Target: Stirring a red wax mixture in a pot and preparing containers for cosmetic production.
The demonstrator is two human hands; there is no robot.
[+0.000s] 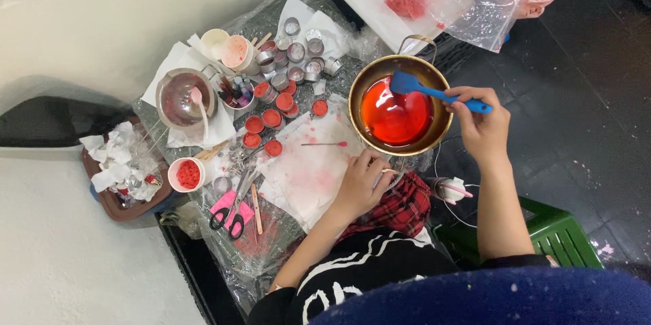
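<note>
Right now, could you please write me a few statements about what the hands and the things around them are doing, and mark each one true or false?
1. The right hand holds a blue spatula whose blade is in the metal pot. True.
2. The pot holds green liquid. False: the liquid is red-orange.
3. The left hand is at the near rim of the pot. True.
4. The scissors are in the left hand. False: they lie on the plastic-covered surface, apart from both hands.
5. Several small tins left of the pot hold red filling. True.
</note>
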